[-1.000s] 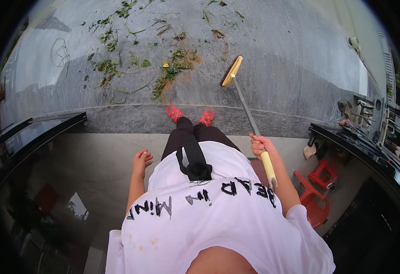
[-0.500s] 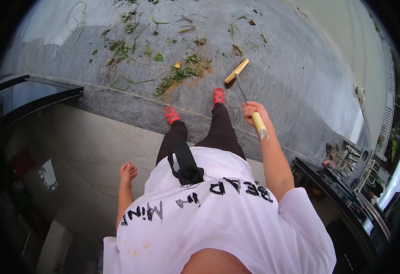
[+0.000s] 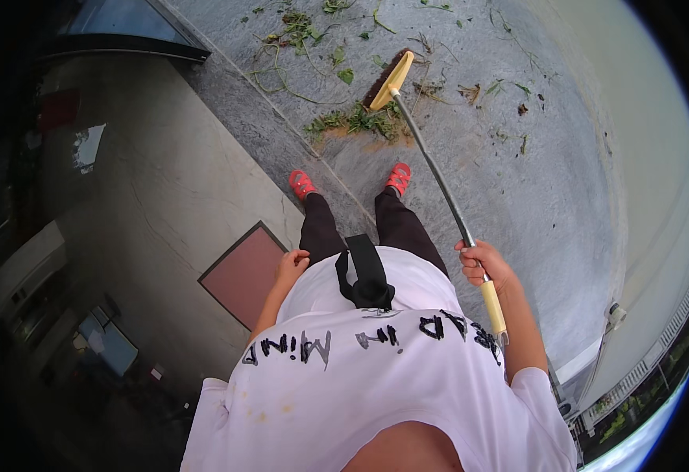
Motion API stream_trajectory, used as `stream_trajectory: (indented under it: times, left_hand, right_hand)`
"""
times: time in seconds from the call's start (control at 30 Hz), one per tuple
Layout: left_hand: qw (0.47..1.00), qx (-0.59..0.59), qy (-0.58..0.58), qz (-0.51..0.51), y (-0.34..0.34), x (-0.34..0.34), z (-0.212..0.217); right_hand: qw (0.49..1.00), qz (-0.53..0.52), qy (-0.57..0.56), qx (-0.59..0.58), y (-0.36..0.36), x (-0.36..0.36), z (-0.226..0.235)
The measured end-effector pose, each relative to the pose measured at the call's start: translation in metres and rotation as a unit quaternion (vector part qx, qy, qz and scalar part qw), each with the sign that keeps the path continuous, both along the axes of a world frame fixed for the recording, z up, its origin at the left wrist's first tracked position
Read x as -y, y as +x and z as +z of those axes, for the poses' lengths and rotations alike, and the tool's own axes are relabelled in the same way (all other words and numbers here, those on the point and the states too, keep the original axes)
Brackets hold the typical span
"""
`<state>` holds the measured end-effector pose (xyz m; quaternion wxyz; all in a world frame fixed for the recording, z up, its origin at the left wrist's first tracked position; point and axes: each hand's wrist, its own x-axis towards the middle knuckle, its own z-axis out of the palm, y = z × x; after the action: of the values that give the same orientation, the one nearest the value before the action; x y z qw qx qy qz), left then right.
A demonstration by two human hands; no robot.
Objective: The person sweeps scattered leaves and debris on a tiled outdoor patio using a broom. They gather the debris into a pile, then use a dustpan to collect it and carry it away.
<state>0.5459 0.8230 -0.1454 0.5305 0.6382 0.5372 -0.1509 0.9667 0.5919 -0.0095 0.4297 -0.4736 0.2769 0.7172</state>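
A long-handled broom [image 3: 436, 174] reaches forward from my right hand [image 3: 483, 262], whose fingers are wrapped round its metal pole just ahead of the pale yellow end grip. Its yellow head [image 3: 393, 80] with dark bristles rests at the far side of a heap of green plant scraps [image 3: 358, 121], touching some of them. Brownish dirt lies along the near side of that heap. My left hand [image 3: 291, 267] hangs beside my left hip at the shirt hem, fingers curled together, with nothing seen in them.
More leaves and stems [image 3: 301, 31] are scattered over the grey rough floor [image 3: 533, 189]. To the left, past a floor seam, lies smooth tile with a reddish mat [image 3: 243, 275]. A dark-framed glass panel [image 3: 128, 35] stands at upper left. A pale wall [image 3: 651, 157] curves along the right.
The broom head has moved away from my feet and leftward to the heap, and more pole shows. My view and body have turned. My left hand has come closer to my hip.
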Motion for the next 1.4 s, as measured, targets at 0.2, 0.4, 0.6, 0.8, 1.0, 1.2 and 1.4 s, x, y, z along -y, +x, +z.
stream_trajectory:
  times: [0.2, 0.4, 0.6, 0.8, 1.0, 1.2, 1.4]
  left_hand:
    - [0.926, 0.018, -0.120, 0.357, 0.013, 0.002, 0.056]
    - [0.889, -0.023, -0.121, 0.441, -0.034, 0.039, 0.059]
    - [0.866, -0.053, -0.157, 0.471, -0.069, 0.074, 0.044]
    - [0.863, 0.000, -0.162, 0.478, -0.092, 0.076, 0.010]
    - [0.863, 0.039, -0.140, 0.483, -0.074, 0.033, 0.035]
    - [0.857, 0.037, -0.130, 0.497, -0.090, 0.025, 0.040]
    - [0.841, 0.003, -0.167, 0.514, -0.112, 0.059, 0.024]
  right_hand:
    - [0.916, 0.373, 0.052, 0.142, -0.016, -0.068, -0.032]
    - [0.922, 0.371, 0.092, 0.057, -0.040, -0.127, -0.112]
    - [0.929, 0.355, 0.039, 0.096, -0.011, -0.146, -0.142]
    - [0.795, 0.538, 0.050, 0.278, -0.042, -0.143, -0.061]
    - [0.859, 0.478, 0.070, 0.167, -0.064, -0.167, -0.084]
    - [0.811, 0.530, 0.063, 0.240, -0.059, -0.191, -0.091]
    - [0.836, 0.495, 0.031, 0.235, -0.063, -0.164, -0.046]
